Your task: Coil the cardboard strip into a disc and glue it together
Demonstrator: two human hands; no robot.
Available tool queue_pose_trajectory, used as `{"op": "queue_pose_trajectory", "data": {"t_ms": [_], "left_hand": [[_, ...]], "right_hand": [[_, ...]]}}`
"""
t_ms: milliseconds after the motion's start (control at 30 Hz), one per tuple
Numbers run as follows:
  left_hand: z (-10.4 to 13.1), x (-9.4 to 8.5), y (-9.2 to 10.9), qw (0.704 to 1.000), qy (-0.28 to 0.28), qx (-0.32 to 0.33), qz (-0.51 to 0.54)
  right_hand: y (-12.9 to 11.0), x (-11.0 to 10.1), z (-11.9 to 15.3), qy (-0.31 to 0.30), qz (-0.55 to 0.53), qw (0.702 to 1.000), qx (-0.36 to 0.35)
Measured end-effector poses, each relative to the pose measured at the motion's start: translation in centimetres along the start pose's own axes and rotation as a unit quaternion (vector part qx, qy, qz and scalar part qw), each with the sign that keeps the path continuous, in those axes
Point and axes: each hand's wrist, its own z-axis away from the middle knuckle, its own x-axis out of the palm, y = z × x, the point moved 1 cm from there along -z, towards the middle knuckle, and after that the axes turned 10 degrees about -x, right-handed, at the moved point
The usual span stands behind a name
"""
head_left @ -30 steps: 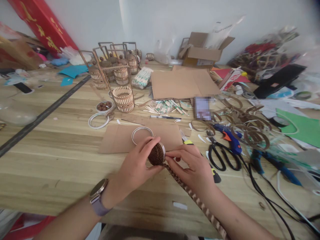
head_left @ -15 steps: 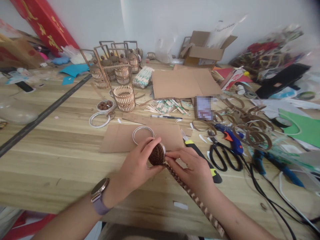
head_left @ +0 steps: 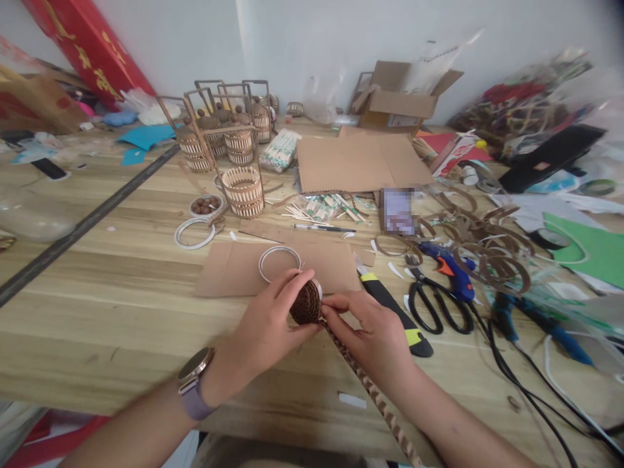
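Observation:
My left hand (head_left: 266,318), with a watch on its wrist, is closed around a brown coil of corrugated cardboard strip (head_left: 306,305). Thumb and fingers grip the coil from both sides. A loose tail of the same corrugated strip (head_left: 373,387) runs from the coil down toward the table's front edge. My right hand (head_left: 370,325) pinches at the coil's right side, where the tail leaves it; a bit of white shows there. Just beyond the fingers, a white tape ring (head_left: 279,263) lies on a flat cardboard piece (head_left: 231,266).
Right of my hands lie a yellow-black utility knife (head_left: 390,302), black scissors (head_left: 436,305) and a blue glue gun (head_left: 451,266) with cords. Small stick baskets (head_left: 241,192) with tall handles stand at the back left. Several cardboard rings (head_left: 497,260) are heaped at the right.
The strip's loose tail has swung slightly left at its lower end. Both hands keep nearly the same place and grip on the coil.

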Motion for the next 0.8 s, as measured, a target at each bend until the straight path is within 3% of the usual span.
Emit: {"op": "queue_pose_trajectory", "data": {"t_ms": [333, 567, 800], "left_hand": [[0.02, 0.0, 0.17, 1.0, 0.006, 0.02, -0.007], [-0.1, 0.1, -0.12, 1.0, -0.001, -0.003, -0.001], [-0.13, 0.13, 0.05, 1.0, 0.007, 0.006, -0.006]], "right_hand": [[-0.05, 0.17, -0.06, 0.005, -0.007, 1.0, 0.012], [0.34, -0.01, -0.05, -0.006, -0.018, 0.999, 0.033], [0.34, 0.06, -0.02, -0.014, 0.008, 1.0, 0.008]]}}
